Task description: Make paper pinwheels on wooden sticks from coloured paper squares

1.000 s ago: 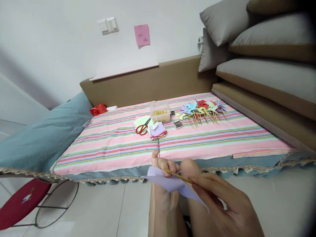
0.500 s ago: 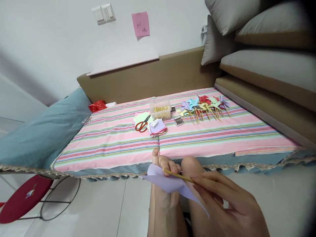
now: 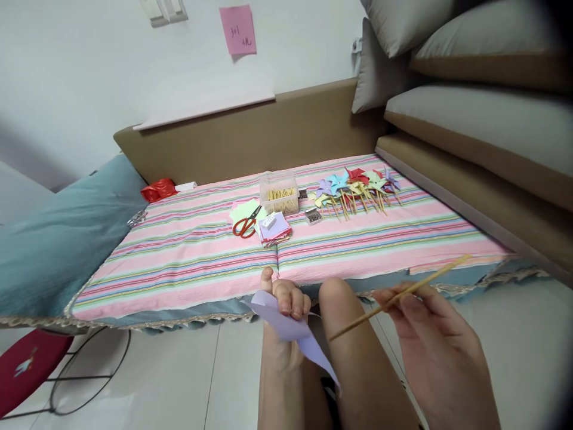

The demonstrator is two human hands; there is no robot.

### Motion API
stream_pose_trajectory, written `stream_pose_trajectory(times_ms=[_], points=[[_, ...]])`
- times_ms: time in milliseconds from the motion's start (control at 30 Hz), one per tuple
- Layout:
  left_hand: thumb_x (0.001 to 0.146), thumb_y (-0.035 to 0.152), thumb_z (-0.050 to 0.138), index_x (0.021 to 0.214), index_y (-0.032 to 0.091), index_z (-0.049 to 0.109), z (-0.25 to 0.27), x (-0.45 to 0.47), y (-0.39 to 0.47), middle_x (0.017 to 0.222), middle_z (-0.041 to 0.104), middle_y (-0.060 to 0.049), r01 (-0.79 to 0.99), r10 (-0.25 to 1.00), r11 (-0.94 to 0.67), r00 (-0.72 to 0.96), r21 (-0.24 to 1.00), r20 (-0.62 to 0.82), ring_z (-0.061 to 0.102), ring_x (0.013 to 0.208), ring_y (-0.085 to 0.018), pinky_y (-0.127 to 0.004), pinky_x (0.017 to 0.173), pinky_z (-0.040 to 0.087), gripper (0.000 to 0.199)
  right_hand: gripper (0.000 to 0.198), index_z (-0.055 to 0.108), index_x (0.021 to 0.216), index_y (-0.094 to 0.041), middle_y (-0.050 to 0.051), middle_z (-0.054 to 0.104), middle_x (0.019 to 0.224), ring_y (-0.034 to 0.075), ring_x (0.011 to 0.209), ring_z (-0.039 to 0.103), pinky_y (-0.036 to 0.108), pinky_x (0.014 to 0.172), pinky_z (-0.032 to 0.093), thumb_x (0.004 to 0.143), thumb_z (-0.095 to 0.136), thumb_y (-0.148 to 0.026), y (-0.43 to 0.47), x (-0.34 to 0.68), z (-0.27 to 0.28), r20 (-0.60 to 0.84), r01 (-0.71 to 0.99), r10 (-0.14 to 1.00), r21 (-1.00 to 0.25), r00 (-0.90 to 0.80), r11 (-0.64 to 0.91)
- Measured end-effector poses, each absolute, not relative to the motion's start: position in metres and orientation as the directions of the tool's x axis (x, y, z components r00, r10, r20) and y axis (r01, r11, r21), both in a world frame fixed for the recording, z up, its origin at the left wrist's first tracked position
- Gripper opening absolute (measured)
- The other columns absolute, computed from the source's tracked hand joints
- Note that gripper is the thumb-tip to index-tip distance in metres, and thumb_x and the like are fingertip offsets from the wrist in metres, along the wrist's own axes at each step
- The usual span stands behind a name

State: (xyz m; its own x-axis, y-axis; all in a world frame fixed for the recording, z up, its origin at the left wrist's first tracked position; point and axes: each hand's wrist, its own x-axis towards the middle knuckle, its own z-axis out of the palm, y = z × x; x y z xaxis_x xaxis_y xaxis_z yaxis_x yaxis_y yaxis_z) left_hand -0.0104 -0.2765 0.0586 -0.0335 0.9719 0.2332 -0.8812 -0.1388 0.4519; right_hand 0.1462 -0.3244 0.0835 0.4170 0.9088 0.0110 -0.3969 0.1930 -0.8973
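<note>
Over my knees, my left hand [image 3: 286, 304] keeps its fingers closed on a folded purple paper pinwheel [image 3: 278, 325]. The paper's pointed blades stick out to the left and down to the right. My right hand [image 3: 434, 334] pinches a thin wooden stick [image 3: 367, 315] between thumb and fingers. The stick slants, its lower left end close to the paper but apart from it, its other end pointing up to the right. Whether a pin sits in the paper's middle, I cannot tell.
Finished pinwheels [image 3: 353, 185] lie on the striped cover [image 3: 179, 251]. Nearby are a clear box of sticks [image 3: 281, 194], red-handled scissors [image 3: 245, 226], stacked coloured paper [image 3: 276, 230] and a small box of pins [image 3: 313, 216]. A red stool [image 3: 31, 364] stands at left; cushions [image 3: 470, 119] are piled at right.
My right hand has drawn the stick away from the purple paper to the right and tilted it upward. My left hand still holds the paper. The view has shifted slightly.
</note>
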Motion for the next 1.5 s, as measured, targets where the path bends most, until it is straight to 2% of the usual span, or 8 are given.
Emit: stream_pose_trajectory(times_ms=[133,400,533,633,733,867,1033,1500], points=[[0.082,0.032,0.072,0.109,0.030,0.066,0.052,-0.011,-0.268,0.048,0.036,0.010,-0.907,0.939,-0.120,0.028,0.403,0.344,0.034,0.038,-0.004,-0.013,0.043,0.035,0.027,0.009,0.071,0.081,-0.022,-0.001,0.074,0.078,0.010,0.074,0.070,0.017,0.071,0.055,0.081,0.073,-0.030,-0.317,0.152,0.085,-0.052,-0.522,0.897,-0.827,0.439,0.208],[0.076,0.029,0.078,0.116,0.028,0.062,0.049,-0.012,-0.277,0.063,0.052,0.008,-0.879,0.968,-0.095,0.028,0.467,0.250,0.051,0.052,-0.004,-0.014,0.054,0.043,0.044,0.010,0.071,0.083,-0.022,0.001,0.076,0.080,0.012,0.077,0.072,0.020,0.072,0.057,0.080,0.074,-0.031,-0.315,0.154,0.080,-0.053,-0.517,0.896,-0.831,0.441,0.205],[0.070,0.025,0.082,0.118,0.029,0.061,0.046,-0.012,-0.275,0.064,0.053,0.008,-0.872,0.968,-0.086,0.042,0.481,0.249,0.054,0.055,-0.004,-0.014,0.056,0.044,0.053,0.007,0.071,0.088,-0.026,-0.002,0.071,0.083,0.011,0.082,0.067,0.019,0.078,0.054,0.088,0.065,-0.027,-0.317,0.154,0.081,0.195,-0.220,0.879,-0.924,0.436,0.314],[0.073,0.023,0.081,0.115,0.029,0.062,0.048,-0.009,-0.276,0.061,0.052,0.009,-0.871,0.976,-0.078,0.032,0.486,0.215,0.054,0.053,-0.004,-0.014,0.054,0.044,0.047,0.017,0.073,0.098,-0.028,-0.001,0.069,0.087,0.011,0.081,0.065,0.017,0.070,0.053,0.088,0.063,-0.019,-0.318,0.154,0.087,0.406,0.166,0.887,-0.911,0.218,0.377],[0.071,0.026,0.082,0.110,0.028,0.063,0.054,-0.004,-0.278,0.057,0.049,0.009,-0.868,0.983,-0.106,-0.016,0.486,0.186,0.052,0.049,-0.004,-0.016,0.052,0.045,0.043,0.026,0.073,0.104,-0.028,0.000,0.069,0.087,0.012,0.075,0.066,0.018,0.063,0.053,0.087,0.062,-0.013,-0.318,0.149,0.090,0.496,0.305,0.869,-0.827,-0.003,0.473],[0.065,0.031,0.086,0.106,0.026,0.064,0.061,0.003,-0.281,0.054,0.047,0.009,-0.849,0.989,-0.149,-0.127,0.508,0.077,0.052,0.054,-0.006,-0.019,0.059,0.049,0.046,0.031,0.071,0.110,-0.029,0.001,0.066,0.083,0.011,0.069,0.063,0.018,0.052,0.049,0.088,0.059,-0.011,-0.320,0.144,0.086,0.454,0.293,0.889,-0.843,-0.061,0.451],[0.069,0.036,0.083,0.096,0.027,0.066,0.061,0.004,-0.277,0.050,0.045,0.009,-0.846,0.974,-0.199,-0.225,0.495,0.007,0.061,0.070,-0.010,-0.030,0.086,0.054,0.034,0.033,0.070,0.115,-0.029,0.001,0.064,0.079,0.010,0.057,0.058,0.018,0.041,0.040,0.089,0.059,-0.013,-0.319,0.144,0.079,0.445,0.335,0.889,-0.825,-0.110,0.455],[0.074,0.034,0.080,0.101,0.030,0.066,0.043,-0.014,-0.272,0.045,0.044,0.011,-0.840,0.986,-0.168,-0.135,0.515,0.100,0.057,0.053,-0.008,-0.033,0.089,0.055,0.031,0.039,0.069,0.116,-0.028,0.002,0.063,0.084,0.009,0.059,0.058,0.018,0.047,0.047,0.085,0.060,-0.006,-0.317,0.138,0.079,0.486,0.314,0.865,-0.807,-0.128,0.500]])
